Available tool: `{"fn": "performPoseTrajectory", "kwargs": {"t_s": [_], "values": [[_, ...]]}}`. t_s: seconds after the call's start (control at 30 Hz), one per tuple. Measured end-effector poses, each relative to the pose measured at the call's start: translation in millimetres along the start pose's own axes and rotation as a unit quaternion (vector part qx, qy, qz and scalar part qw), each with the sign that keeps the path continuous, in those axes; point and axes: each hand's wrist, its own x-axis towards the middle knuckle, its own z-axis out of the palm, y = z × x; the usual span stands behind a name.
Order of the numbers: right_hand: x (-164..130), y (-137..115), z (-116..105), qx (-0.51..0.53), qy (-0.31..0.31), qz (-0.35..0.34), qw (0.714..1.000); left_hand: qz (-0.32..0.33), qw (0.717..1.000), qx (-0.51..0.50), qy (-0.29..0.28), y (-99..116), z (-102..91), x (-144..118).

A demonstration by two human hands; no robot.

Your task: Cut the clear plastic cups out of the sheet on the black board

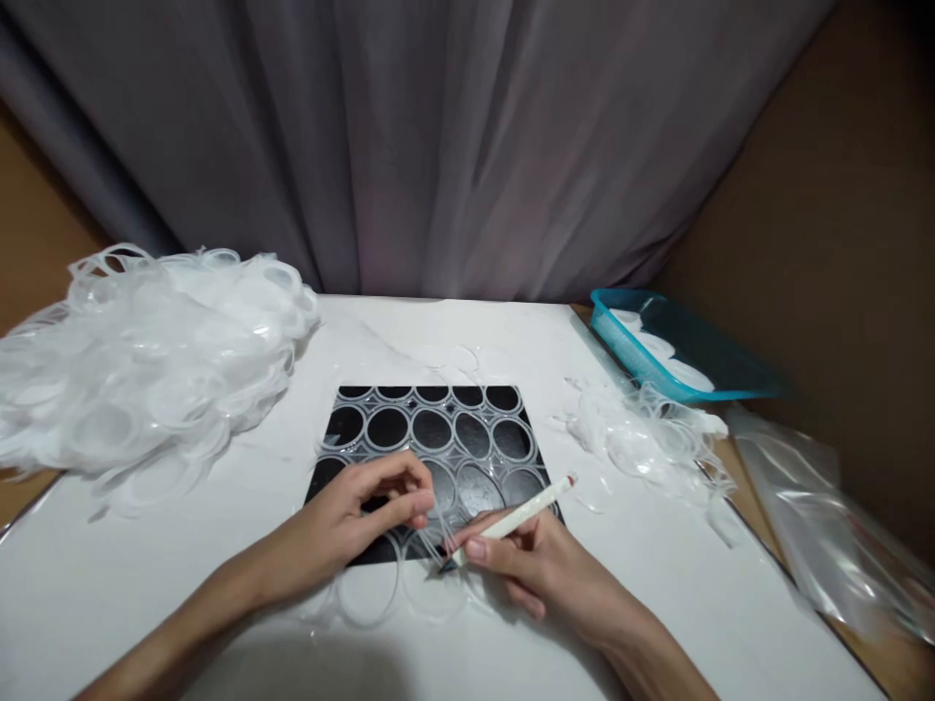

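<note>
Head view, items as we find them:

- Writing and labels: we can read none on any item; the surfaces in view are plain.
- Clear plastic sheet (430, 438): moulded with rows of round rings, lying flat over a black mat (332, 482) at the middle of the white tabletop (146, 574). Its near edge runs under both hands.
- Craft knife (511, 519): slim cream handle with a small red end cap. It is tilted, the cap pointing up and to the right and the tip down on the sheet's near edge, between the two hands.
- Right hand (533, 565): closed around the craft knife in a pen-like grip, thumb on top of the handle, forearm entering from the lower right.
- Left hand (365, 516): fingers curled, thumb and forefinger pinched on a thin strip of the clear plastic sheet just beside the knife tip; the heel rests over the mat, forearm entering from the lower left.
- Heap of clear rings (138, 370): large pile at the left of the tabletop, well apart from the hands.
- Smaller scraps (643, 438): loose clear pieces to the right of the mat.
- Blue basket (679, 355): at the far right edge, with white pieces inside.
- Plastic bag (818, 516): clear, lying off the tabletop's right side.
</note>
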Motion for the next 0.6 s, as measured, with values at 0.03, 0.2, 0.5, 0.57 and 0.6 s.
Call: {"fn": "performPoseTrajectory", "kwargs": {"t_s": [0.03, 0.2, 0.5, 0.57, 0.6], "values": [[-2, -1, -2, -0.008, -0.011, 0.005, 1.0, 0.006, 1.0, 0.004, -0.004, 0, 2.0, 2], [-9, -4, -10, -0.01, -0.07, 0.014, 0.997, 0.036, 0.999, 0.011, -0.023, 6, 12.7, 13], [-39, -42, -54, -0.006, 0.005, -0.105, 0.994, 0.11, 0.983, 0.142, 0.025, 21, 42.9, 53], [-37, -51, -80, -0.078, 0.137, -0.155, 0.975, 0.12, 0.959, 0.255, 0.028, 15, 58.0, 64], [-32, -52, -93, -0.108, 0.203, -0.184, 0.956, 0.134, 0.937, 0.321, 0.031, 11, 66.9, 68]]}}
